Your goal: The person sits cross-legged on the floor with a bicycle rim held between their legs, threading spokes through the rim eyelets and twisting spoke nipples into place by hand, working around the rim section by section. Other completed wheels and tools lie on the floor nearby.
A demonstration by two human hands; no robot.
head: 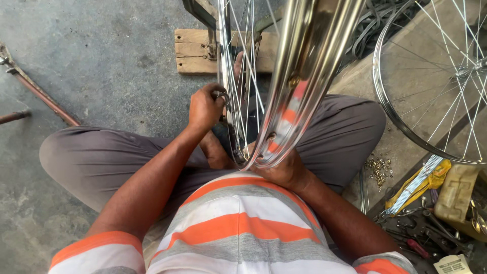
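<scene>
A shiny chrome bicycle wheel rim (304, 66) with thin spokes (243, 86) stands upright between my crossed legs, seen edge-on. My left hand (205, 107) is closed on a small metal tool (221, 95) pressed against the left side of the rim. My right hand (284, 170) grips the rim at its lowest point, near my belly. The wheel's hub is hidden behind the rim.
A second spoked wheel (431, 86) lies flat at the right. A bundle of loose spokes (416, 190), a heap of brass nipples (379, 167) and scattered tools (431, 233) sit at the lower right. A wooden block (195, 50) lies ahead, rusty rods (35, 91) at left.
</scene>
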